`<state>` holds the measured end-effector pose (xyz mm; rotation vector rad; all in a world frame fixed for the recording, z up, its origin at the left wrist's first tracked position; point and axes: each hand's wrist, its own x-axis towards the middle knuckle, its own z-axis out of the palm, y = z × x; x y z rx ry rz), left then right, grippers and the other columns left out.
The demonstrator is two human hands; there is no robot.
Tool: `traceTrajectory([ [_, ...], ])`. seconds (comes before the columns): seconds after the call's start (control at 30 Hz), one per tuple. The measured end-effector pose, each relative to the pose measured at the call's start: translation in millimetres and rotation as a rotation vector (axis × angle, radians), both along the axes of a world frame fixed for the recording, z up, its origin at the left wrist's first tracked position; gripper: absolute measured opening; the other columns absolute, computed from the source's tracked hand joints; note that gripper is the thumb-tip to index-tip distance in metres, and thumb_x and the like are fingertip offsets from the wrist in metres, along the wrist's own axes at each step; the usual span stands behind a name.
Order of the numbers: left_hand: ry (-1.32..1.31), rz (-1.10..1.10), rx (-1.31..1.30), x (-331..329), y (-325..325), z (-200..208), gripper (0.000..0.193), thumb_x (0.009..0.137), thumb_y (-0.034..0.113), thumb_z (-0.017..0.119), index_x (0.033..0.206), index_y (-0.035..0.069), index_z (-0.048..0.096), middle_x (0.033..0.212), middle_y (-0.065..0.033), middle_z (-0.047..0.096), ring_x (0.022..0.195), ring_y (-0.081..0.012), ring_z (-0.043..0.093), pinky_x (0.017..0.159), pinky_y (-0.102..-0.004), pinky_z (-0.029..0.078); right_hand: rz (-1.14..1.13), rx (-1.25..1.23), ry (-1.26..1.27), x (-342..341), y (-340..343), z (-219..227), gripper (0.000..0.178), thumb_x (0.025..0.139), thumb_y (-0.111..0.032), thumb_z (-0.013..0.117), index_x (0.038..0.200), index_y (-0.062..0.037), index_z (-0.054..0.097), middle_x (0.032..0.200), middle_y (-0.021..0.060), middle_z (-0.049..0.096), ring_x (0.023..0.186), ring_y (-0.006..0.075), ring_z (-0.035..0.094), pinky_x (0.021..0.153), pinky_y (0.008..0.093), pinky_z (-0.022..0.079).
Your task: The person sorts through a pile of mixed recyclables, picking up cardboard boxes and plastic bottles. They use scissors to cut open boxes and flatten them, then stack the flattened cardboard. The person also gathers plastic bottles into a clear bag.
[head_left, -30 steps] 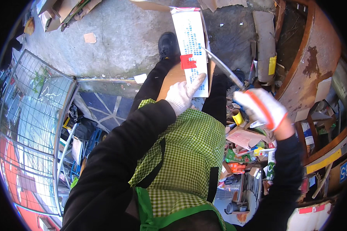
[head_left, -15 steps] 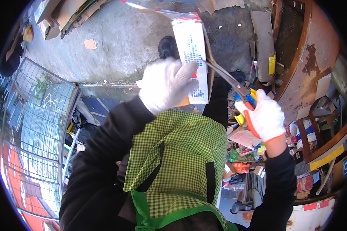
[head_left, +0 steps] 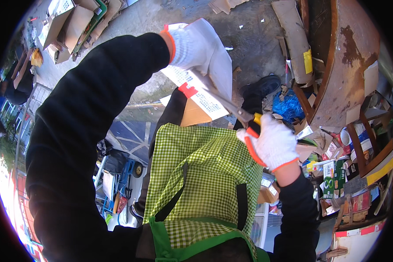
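My left hand [head_left: 191, 47], in a white knit glove with an orange cuff, reaches over the far end of a flattened white cardboard box [head_left: 205, 97] and grips it. Its fingertips are partly hidden against the board. The box has small print, a red patch and a brown inner side, and it hangs tilted in front of my lap. My right hand [head_left: 273, 142], gloved too, is closed round the orange and yellow handles of large scissors [head_left: 242, 114]. Their metal blades lie against the box's right side; the tips are hard to make out.
A green checked apron [head_left: 201, 174] covers my lap. Stacked cardboard [head_left: 74, 26] lies at the far left, near another person [head_left: 19, 83]. To the right are a curved wooden panel [head_left: 347, 65], a blue plastic bag [head_left: 288, 106] and heaped packaging. A hand truck wheel [head_left: 137, 169] shows at left.
My left hand has swung up and away to the far end of the box. The box has tilted and come lower. My right hand with the scissors has moved left and nearer.
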<state>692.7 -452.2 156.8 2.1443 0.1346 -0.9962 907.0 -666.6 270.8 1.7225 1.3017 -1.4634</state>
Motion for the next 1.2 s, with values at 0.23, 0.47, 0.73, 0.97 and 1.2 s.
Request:
traceTrajectory([
  [0.23,0.08,-0.085,0.093,-41.6,-31.1,-2.0,0.021,0.085,0.029,0.065,0.084,0.009,0.073,0.079,-0.0105,0.072,0.076,-0.0335,0.073,0.071,-0.0438,0.059,-0.795,-0.538,0.558,-17.1,-85.7,-9.2,0.052,0.098,-0.058,0.056,0.096,-0.0058,0.059,0.072,0.0056,0.059,0.058,0.0165,0.055,0.052,0.0315,0.042],
  [0.47,-0.138,0.025,0.304,-53.7,-80.6,8.4,0.013,0.085,0.019,0.063,0.081,0.012,0.073,0.081,-0.0083,0.069,0.078,-0.0279,0.071,0.063,-0.0414,0.056,-1.418,-0.671,0.685,-49.2,-130.8,11.5,0.036,0.102,-0.04,0.058,0.089,-0.0066,0.058,0.068,0.001,0.058,0.052,0.0148,0.054,0.047,0.0287,0.042],
  [0.73,0.083,-0.181,0.535,-62.0,-92.4,20.9,0.011,0.086,0.017,0.063,0.083,0.01,0.071,0.076,-0.0068,0.07,0.071,-0.0246,0.073,0.057,-0.0383,0.056,-0.962,0.503,-0.645,136.7,-160.3,-23.2,0.042,0.086,-0.037,0.08,0.098,0.0001,0.063,0.078,0.0081,0.067,0.072,0.0186,0.065,0.069,0.0366,0.054],
  [0.97,0.079,0.123,0.609,-69.7,-77.1,81.0,0.009,0.081,0.017,0.066,0.085,0.009,0.065,0.07,-0.0074,0.067,0.064,-0.0241,0.072,0.05,-0.0398,0.054,-0.964,0.276,-0.868,271.8,-156.9,-180.6,0.056,0.082,-0.047,0.077,0.112,-0.0001,0.069,0.103,0.0205,0.074,0.099,0.0379,0.071,0.088,0.0458,0.054],
  [1.2,0.183,0.191,0.789,-38.0,-74.8,82.8,0.012,0.087,0.017,0.062,0.092,0.006,0.061,0.076,-0.0078,0.068,0.064,-0.0219,0.072,0.05,-0.0385,0.057,-0.318,1.014,-0.379,121.1,-6.0,-65.3,0.045,0.086,-0.032,0.076,0.12,-0.0026,0.067,0.12,0.0182,0.067,0.111,0.0352,0.066,0.1,0.0443,0.051],
])
